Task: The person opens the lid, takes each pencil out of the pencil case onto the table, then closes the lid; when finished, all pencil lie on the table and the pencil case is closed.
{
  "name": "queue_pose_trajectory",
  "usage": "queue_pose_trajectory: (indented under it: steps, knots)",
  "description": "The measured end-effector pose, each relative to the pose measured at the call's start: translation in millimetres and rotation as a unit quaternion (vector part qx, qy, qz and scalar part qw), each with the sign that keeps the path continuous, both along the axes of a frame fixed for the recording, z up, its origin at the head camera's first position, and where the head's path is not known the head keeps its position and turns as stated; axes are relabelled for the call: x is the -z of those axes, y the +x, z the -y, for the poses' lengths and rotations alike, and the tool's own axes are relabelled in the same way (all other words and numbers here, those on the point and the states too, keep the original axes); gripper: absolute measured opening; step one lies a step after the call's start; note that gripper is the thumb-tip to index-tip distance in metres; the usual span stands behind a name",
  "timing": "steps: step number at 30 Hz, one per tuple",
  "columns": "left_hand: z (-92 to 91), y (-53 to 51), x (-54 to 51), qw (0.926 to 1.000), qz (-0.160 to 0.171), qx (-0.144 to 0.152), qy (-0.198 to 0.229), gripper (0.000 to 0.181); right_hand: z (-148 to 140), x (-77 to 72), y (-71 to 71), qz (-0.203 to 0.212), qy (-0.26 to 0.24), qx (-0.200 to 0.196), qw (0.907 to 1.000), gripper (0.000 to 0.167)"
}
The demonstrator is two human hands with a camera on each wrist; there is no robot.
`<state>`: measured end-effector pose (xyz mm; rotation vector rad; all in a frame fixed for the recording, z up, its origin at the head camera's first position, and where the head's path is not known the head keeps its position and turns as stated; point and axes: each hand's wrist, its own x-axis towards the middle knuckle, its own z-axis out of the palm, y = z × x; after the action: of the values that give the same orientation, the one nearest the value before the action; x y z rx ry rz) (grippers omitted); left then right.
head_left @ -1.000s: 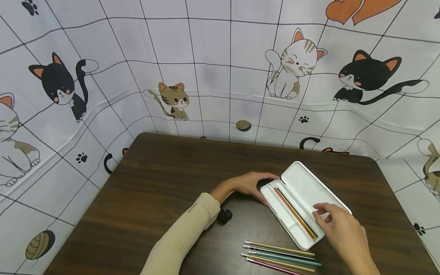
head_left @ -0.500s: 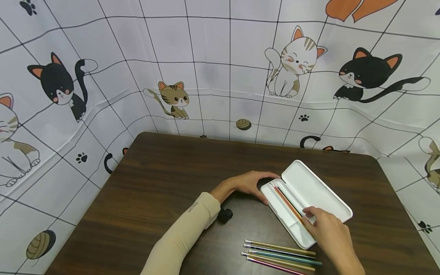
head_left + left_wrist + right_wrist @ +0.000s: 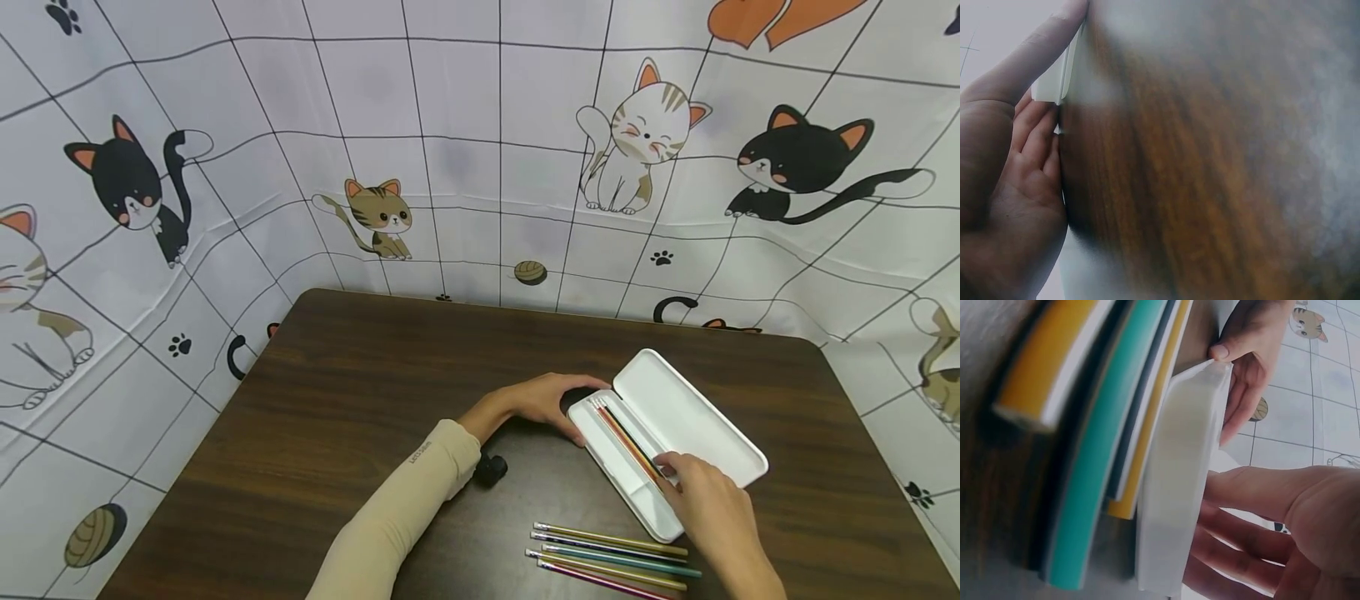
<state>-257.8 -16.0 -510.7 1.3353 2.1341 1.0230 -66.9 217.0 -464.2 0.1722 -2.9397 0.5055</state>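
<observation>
A white pencil case (image 3: 615, 454) lies unfolded on the brown table, its lid (image 3: 682, 408) tipped back to the right. Inside the case several pencils (image 3: 622, 435) lie lengthwise, orange and dark ones among them. My left hand (image 3: 542, 398) holds the case's far left end, thumb on the near side and fingers on the far side. Over the case's near half, my right hand (image 3: 708, 504) reaches in with its thumb and fingertips at the pencils; its fingertip contact is hidden. In the right wrist view, the right hand's fingers (image 3: 1241, 537) are extended beside the case.
Several loose pencils, including a teal pencil (image 3: 622, 561) and a gold pencil (image 3: 600, 531), lie side by side in front of the case. A small black object (image 3: 491, 471) sits at the left wrist. A cat-print cloth (image 3: 465, 150) hangs behind the table (image 3: 375, 367).
My right hand has moved left from beside the lid into the case, onto the pencils. The pencils inside now lie closer together. My left hand keeps its place.
</observation>
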Motion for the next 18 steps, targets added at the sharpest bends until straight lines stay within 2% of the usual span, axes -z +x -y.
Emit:
queue_pose_trajectory:
  steps: [9,18]
  knots:
    - [1.9,-8.2,2.8,1.0,0.0,0.008,0.004,0.092,5.2,8.7,-7.1,-0.028,-0.028,-0.004,0.9992,0.027]
    - [3.9,-16.0,4.2,0.9998,-0.002,0.016,0.006,0.092,8.1,13.5,-13.0,-0.02,-0.056,0.002,0.9982,0.03]
